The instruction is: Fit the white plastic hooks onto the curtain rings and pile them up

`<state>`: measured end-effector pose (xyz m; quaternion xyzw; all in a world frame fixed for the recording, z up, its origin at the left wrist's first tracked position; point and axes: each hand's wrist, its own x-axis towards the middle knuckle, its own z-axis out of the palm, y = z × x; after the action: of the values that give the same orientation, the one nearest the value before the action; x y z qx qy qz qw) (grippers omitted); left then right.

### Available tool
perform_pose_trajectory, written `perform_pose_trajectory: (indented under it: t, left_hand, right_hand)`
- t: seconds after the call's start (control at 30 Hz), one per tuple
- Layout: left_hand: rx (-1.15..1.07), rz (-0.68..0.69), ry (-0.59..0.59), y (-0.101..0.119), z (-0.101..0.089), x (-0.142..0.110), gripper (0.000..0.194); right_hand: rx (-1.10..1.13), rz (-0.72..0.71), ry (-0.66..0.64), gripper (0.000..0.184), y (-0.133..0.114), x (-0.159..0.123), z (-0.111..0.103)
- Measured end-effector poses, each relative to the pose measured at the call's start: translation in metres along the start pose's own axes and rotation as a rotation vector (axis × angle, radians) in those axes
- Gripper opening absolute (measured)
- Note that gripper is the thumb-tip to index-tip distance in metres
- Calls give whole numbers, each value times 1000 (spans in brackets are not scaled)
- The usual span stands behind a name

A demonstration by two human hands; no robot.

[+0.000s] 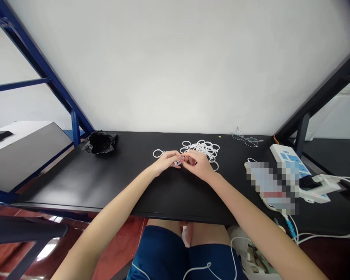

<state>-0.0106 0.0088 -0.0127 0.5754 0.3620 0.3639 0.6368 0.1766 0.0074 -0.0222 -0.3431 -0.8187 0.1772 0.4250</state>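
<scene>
Both hands meet above the black desk, fingertips close together. My left hand (167, 162) pinches a small white plastic ring (177, 163), mostly covered by fingers. From the other side, my right hand (198, 165) is closed with thumb and fingertips on the same piece. Right behind the right hand lies a pile of white rings with small eyelets (202, 146), like curtain rings, overlapping one another. One separate white ring (158, 153) rests flat just beyond the left hand.
A crumpled black plastic bag (100, 142) stands open at the back left of the desk (105, 182). Glasses (246, 139) lie back right. A phone (270, 186), partly blurred, sits by a white power strip (290, 159) with cables. White cable crosses my lap.
</scene>
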Motion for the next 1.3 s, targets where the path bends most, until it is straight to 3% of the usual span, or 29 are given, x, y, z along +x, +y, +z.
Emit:
perform_pose_trajectory:
  t: [0.33,0.47,0.63,0.9,1.13,1.3]
  left_hand:
    - [-50,-31,-67,2,0,-2,35]
    - [7,26,-100,-4,0,-2,44]
    - [19,46,-54,-9,1,0,46]
    - [114,43,-14,-4,-2,1,47]
    - [160,61,1,-9,-4,3,43]
    - [199,66,19,-10,-5,3,44]
  right_hand:
    - [-21,-106,133,14,4,2,0]
    - [26,-64,151,12,6,2,0]
    - [41,-58,123,10,5,2,0]
    - [132,-79,72,32,0,2,-3]
    - [148,-48,93,13,-5,2,-2]
    - [126,-94,92,12,-4,2,-2]
